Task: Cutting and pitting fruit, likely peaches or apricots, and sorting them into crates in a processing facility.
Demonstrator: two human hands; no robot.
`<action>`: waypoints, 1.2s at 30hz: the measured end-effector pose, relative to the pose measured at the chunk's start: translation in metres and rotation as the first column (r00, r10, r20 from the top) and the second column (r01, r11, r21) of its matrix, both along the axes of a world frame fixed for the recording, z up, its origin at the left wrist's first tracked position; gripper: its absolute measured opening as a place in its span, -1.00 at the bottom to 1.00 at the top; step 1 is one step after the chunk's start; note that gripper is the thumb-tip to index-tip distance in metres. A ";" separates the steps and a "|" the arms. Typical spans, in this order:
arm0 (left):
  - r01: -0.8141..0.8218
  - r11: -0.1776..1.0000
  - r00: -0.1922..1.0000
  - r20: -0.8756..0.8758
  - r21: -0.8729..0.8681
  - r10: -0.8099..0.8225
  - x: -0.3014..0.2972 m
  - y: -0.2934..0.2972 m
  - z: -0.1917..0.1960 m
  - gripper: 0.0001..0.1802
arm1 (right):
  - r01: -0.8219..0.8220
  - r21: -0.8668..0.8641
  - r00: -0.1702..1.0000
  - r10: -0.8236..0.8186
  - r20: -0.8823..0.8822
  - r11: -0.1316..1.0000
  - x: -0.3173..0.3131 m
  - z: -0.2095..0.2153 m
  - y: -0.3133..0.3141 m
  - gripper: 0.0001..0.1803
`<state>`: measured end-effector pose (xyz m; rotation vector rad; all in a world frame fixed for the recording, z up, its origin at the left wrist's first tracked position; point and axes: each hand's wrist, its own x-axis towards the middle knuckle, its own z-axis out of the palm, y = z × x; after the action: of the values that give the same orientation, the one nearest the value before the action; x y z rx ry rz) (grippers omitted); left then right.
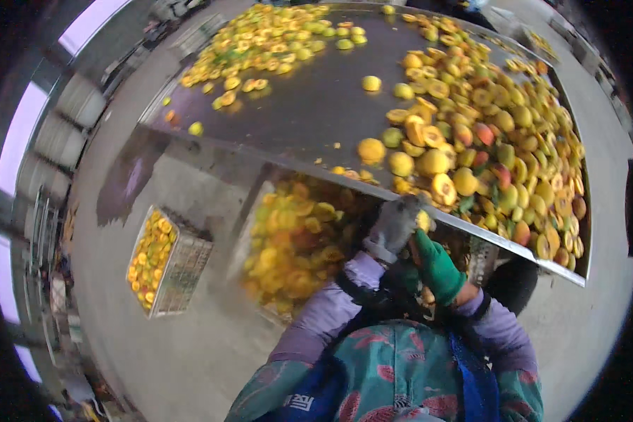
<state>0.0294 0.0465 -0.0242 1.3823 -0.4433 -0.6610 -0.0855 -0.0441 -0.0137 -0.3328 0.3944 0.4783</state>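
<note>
In a grey glove, my left hand (395, 224) is at the near edge of the metal table, its fingers closed round a yellow peach (423, 221) that shows only in part. Close against it is my right hand (437, 267), in a green glove with the fingers curled; what they grip is hidden. Just beyond both hands, whole and halved peaches (496, 126) lie heaped on the right side of the table, some with the pit cavity showing. To the left of my left forearm, a crate of peaches (288, 246) looks blurred.
The metal table (302, 91) has a raised rim along its near side. Another pile of halved peaches (260, 42) covers its far left. A light crate (183, 274) full of peaches stands on the concrete floor at left. Stacked pale containers (60, 141) line the left wall.
</note>
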 end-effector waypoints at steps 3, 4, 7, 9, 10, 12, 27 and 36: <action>-0.279 0.959 0.939 0.199 -0.039 0.281 -0.009 0.000 -0.021 -0.60 | -0.010 0.145 0.990 -0.011 0.143 0.989 0.000 0.009 0.008 -0.54; -0.347 0.937 0.936 0.051 -0.053 0.349 -0.015 0.009 -0.009 -0.63 | 0.000 0.144 0.976 -0.031 0.216 0.990 -0.002 0.014 0.008 -0.54; -0.502 0.863 0.865 0.049 0.064 0.500 0.000 0.078 -0.017 -0.68 | 0.106 -0.057 0.986 -0.098 0.133 0.993 -0.027 -0.002 -0.009 -0.67; -0.496 0.778 0.800 0.552 0.386 0.236 0.039 0.124 -0.024 -0.66 | 0.237 -0.208 0.965 -0.254 -0.061 0.949 -0.036 -0.027 -0.023 -0.66; -0.478 0.666 0.728 0.683 0.573 -0.065 0.053 0.122 -0.008 -0.62 | 0.134 0.033 0.987 -0.131 -0.089 0.990 -0.052 -0.081 -0.045 -0.63; -0.537 0.602 0.532 0.791 0.590 -0.301 0.075 0.081 0.015 -0.58 | 0.087 -0.347 0.958 -0.174 -0.229 0.934 -0.051 -0.082 -0.043 -0.59; 0.049 0.976 0.696 0.693 0.214 -0.187 0.060 -0.013 0.021 -0.57 | 0.488 -0.784 0.868 0.116 0.483 -0.384 0.002 0.003 -0.036 -0.69; -0.076 0.990 0.718 0.695 0.120 -0.029 -0.003 -0.030 0.021 -0.64 | 0.376 -0.844 0.923 0.073 0.378 -0.383 0.005 -0.003 -0.025 -0.64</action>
<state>0.0267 0.0161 -0.0031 1.7556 -0.9958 -0.1108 -0.0803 -0.0693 -0.0162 -2.1494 0.4752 -0.4654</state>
